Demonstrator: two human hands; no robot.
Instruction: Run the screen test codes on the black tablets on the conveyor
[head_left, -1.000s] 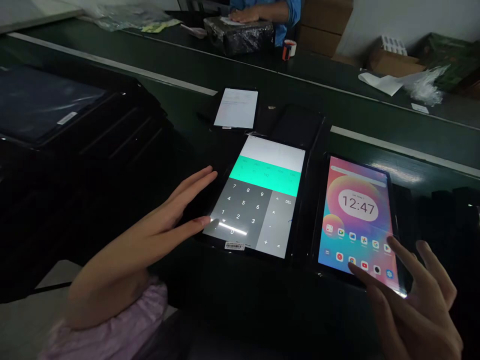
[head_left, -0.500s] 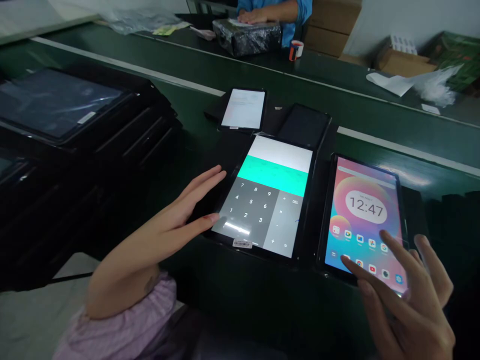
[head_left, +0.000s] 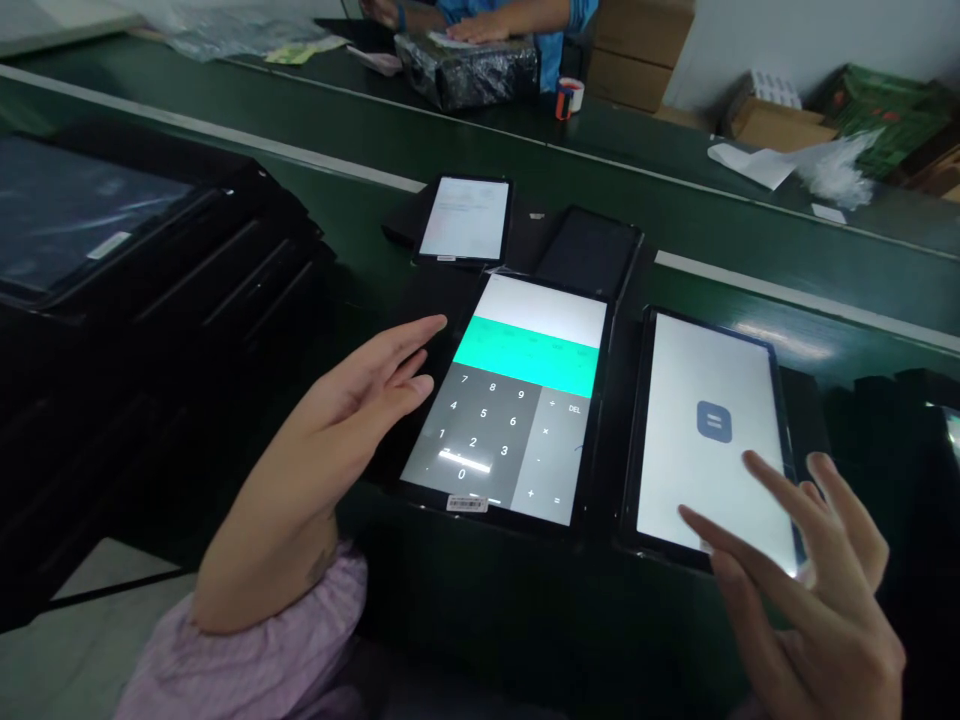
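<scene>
In the middle lies a tablet (head_left: 495, 420) showing a calculator keypad, with a barcode label on its lower edge. My left hand (head_left: 360, 390) is beside its left edge, fingers stretched out and holding nothing. To the right is a second tablet (head_left: 697, 370), its screen white with a blue square icon bearing two white bars. Over that tablet's lower part I hold my right hand (head_left: 810, 570), fingers spread, the index fingertip at the screen's lower left; whether it touches the glass I cannot tell.
Behind are a lit tablet (head_left: 465, 220) and a dark tablet (head_left: 589, 255). Stacked dark tablets (head_left: 97, 220) rise at left. Across the green table (head_left: 360, 120), a co-worker's hand (head_left: 480, 27) rests on a wrapped box (head_left: 469, 72), near a tape roll (head_left: 568, 98).
The right tablet's screen went from a home screen with a clock to white with an icon. My left thumb has lifted off the calculator tablet's edge. The view has shifted slightly.
</scene>
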